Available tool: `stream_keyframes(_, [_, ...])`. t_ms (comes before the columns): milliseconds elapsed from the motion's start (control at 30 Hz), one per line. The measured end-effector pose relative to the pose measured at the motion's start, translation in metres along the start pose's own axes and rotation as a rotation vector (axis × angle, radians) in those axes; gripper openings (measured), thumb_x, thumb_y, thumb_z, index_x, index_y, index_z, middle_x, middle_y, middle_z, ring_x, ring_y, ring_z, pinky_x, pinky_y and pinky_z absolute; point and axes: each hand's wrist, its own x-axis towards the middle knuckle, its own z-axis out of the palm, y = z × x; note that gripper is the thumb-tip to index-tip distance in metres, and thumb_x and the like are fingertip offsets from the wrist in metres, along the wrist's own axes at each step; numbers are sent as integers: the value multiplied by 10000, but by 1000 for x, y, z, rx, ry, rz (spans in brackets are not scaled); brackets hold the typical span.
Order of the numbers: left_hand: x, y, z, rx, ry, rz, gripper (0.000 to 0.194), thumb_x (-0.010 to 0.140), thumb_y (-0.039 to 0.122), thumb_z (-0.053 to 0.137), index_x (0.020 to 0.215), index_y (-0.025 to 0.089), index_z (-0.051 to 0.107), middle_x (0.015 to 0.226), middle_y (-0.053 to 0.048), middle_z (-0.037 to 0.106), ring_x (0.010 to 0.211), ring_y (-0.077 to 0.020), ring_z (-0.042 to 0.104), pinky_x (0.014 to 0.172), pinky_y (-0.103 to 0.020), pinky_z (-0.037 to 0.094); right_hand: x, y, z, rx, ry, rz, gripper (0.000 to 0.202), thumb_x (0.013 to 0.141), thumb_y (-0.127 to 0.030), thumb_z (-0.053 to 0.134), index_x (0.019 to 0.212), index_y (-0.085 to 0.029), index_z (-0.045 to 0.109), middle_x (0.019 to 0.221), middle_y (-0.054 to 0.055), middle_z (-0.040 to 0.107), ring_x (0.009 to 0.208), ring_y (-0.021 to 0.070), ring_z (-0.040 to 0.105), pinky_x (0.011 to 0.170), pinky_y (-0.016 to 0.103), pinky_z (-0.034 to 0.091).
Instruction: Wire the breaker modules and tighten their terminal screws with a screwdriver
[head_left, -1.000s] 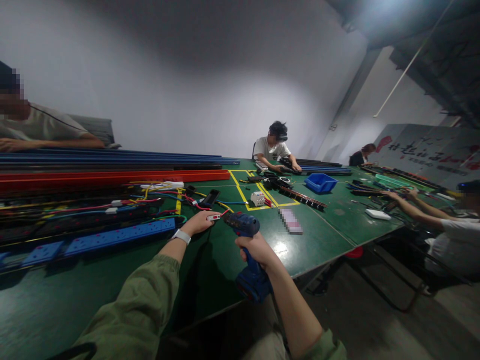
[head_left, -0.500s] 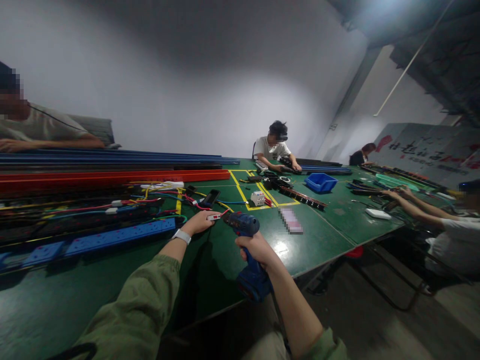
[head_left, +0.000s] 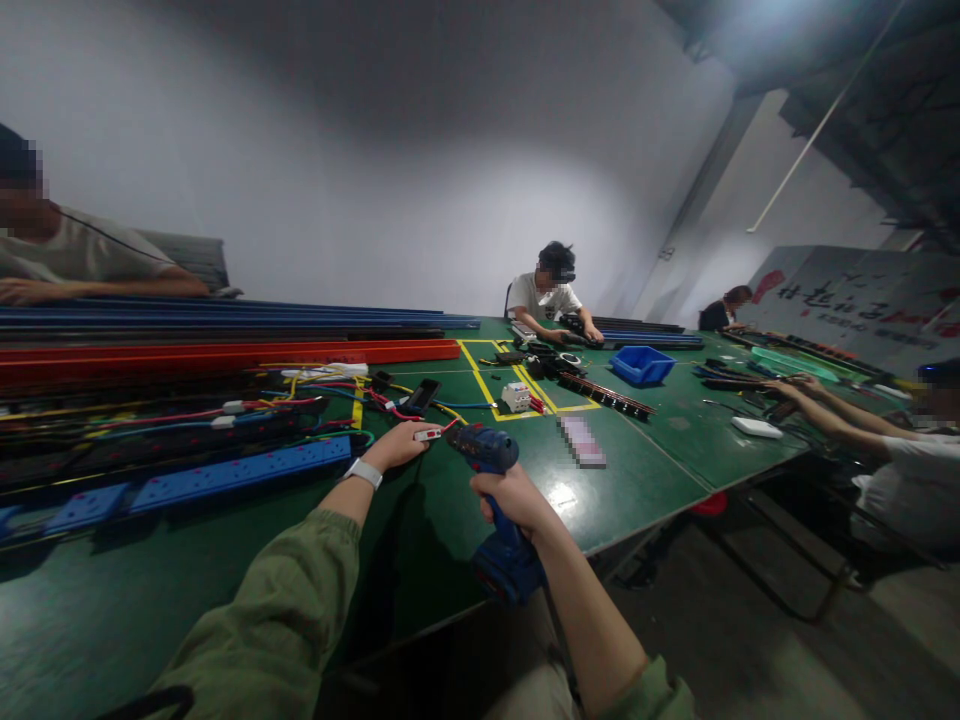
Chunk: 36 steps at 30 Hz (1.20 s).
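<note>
My left hand (head_left: 401, 447) is closed around a small white block with a red mark (head_left: 427, 435). Gripped in my right hand (head_left: 517, 498) is a blue cordless drill (head_left: 489, 447). Its nose points left and its tip is right beside the white block; whether the two touch I cannot tell. Just beyond my left hand lies a small black device (head_left: 421, 397) among coloured wires. A white circuit breaker (head_left: 516, 398) with red parts stands past the drill, near yellow tape lines.
To the left run blue socket strips (head_left: 240, 473), a long red channel (head_left: 405, 350) and blue profiles. A phone-like flat thing (head_left: 582, 440), a blue bin (head_left: 641, 365) and a white box (head_left: 757, 428) are on the green table (head_left: 652, 480). Several other people sit around it.
My hands, the drill and the white block look the same as before. Only the person at the far right has shifted very slightly.
</note>
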Motion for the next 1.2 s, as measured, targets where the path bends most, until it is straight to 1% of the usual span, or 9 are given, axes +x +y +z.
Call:
stream_keyframes(200, [0, -1, 1, -28, -4, -8, 591, 691, 163, 560, 1265, 197, 696, 1185, -48, 736, 1043, -227, 661, 967, -299, 467, 0, -2, 0, 3, 1, 6, 113, 695, -177, 596, 788, -192, 534, 449, -74, 478, 382, 125, 503, 394, 219, 369])
stream_keyframes(367, [1, -3, 2, -26, 5, -1, 592, 696, 161, 552, 1268, 209, 695, 1194, -41, 734, 1040, -219, 670, 971, -294, 468, -1, -2, 0, 3, -5, 18, 135, 698, -178, 601, 811, -194, 527, 431, -87, 460, 365, 115, 478, 396, 213, 352])
stream_keyframes(500, [1, -3, 2, -24, -5, 5, 590, 706, 160, 538, 1272, 215, 692, 1196, -39, 733, 1045, -215, 671, 974, -296, 468, -2, -3, 1, 14, 5, 25, 155, 701, -183, 606, 835, -195, 528, 443, -86, 472, 367, 113, 479, 394, 211, 341])
stream_keyframes(933, [0, 2, 0, -9, -2, 0, 591, 704, 156, 549, 1276, 207, 690, 1194, -40, 735, 1058, -219, 667, 983, -297, 467, -5, -6, 1, 20, 9, 44, 128, 697, -181, 596, 807, -190, 531, 434, -78, 473, 373, 109, 472, 415, 210, 341])
stream_keyframes(1200, [-1, 4, 0, -12, -12, -15, 598, 695, 142, 559, 1275, 203, 692, 1187, -51, 736, 1056, -230, 668, 987, -312, 470, -11, -11, 4, 0, 42, 39, 107, 688, -183, 592, 780, -193, 538, 440, -67, 483, 375, 113, 474, 420, 220, 346])
